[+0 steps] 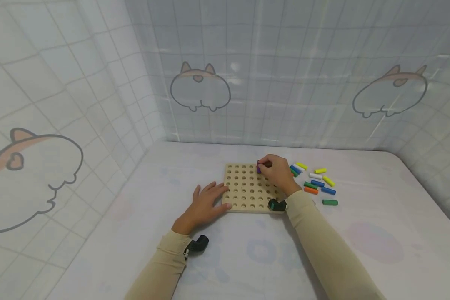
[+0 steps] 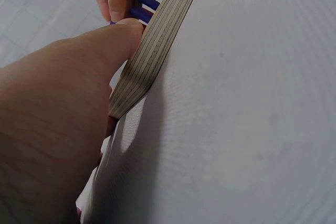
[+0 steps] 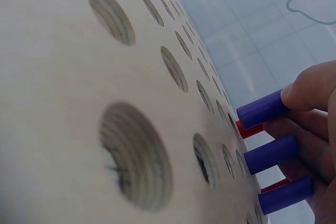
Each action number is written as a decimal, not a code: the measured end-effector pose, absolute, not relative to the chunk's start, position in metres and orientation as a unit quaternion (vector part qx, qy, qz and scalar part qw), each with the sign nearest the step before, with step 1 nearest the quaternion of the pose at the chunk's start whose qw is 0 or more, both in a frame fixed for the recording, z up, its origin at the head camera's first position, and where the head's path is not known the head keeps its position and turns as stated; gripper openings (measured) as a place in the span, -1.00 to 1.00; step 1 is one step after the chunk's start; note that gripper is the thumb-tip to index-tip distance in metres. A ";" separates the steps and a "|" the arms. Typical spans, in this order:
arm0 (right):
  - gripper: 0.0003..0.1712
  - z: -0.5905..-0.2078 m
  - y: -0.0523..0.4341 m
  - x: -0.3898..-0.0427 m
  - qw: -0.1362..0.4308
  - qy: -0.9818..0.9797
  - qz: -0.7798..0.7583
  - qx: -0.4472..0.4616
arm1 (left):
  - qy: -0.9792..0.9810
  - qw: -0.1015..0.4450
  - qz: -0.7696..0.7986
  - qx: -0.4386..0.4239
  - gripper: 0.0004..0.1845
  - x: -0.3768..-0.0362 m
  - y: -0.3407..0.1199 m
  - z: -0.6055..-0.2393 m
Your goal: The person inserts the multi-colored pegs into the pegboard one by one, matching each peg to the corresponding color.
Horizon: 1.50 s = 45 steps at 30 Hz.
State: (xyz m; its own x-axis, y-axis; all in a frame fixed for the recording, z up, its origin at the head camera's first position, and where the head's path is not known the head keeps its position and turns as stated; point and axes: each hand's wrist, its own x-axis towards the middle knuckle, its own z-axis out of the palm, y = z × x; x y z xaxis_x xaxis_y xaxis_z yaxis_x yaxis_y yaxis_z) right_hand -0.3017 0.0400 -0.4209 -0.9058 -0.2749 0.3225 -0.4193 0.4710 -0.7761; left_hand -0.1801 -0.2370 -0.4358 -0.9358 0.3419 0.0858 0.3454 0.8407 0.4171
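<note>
Two hands are working at a wooden pegboard (image 1: 247,189) lying flat near the middle of the head view, on a pale patterned cloth (image 1: 360,241) that is covering the table. The left hand (image 1: 206,204) is resting at the board's left edge, fingers straight and spread, their tips lying on the wood; the left wrist view is showing the thumb pressing against the layered edge of the board (image 2: 152,51), apparently to keep it from sliding while the other hand is working. The right hand (image 1: 279,173) is hovering over the board's upper right corner with its fingers curled around a purple peg (image 1: 259,168), pinching it near the top so that it is pointing toward a hole. In the right wrist view, three purple pegs (image 3: 270,153) are standing out from the board at the right of the frame, a fingertip (image 3: 310,90) is bearing on the end of the uppermost, and a bit of red is showing between them. To the right of the board, a loose scatter of pegs (image 1: 316,181) in yellow, white, blue, green and orange is lying on the cloth, close to the working hand for easy picking. Behind, a tiled curtain with cartoon animals (image 1: 200,87) is closing off the space.
</note>
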 end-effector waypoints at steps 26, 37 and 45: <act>-0.94 -0.420 0.043 -0.295 0.075 -0.865 0.449 0.212 | -0.961 0.000 -0.211 -0.181 -0.28 -0.180 -0.241 -0.439; -0.94 -0.424 0.045 -0.298 0.085 -0.866 0.444 0.213 | -0.960 -0.010 -0.213 -0.180 -0.27 -0.181 -0.243 -0.439; -0.93 -0.425 0.046 -0.300 0.077 -0.867 0.449 0.201 | -0.961 -0.009 -0.211 -0.179 -0.27 -0.181 -0.242 -0.437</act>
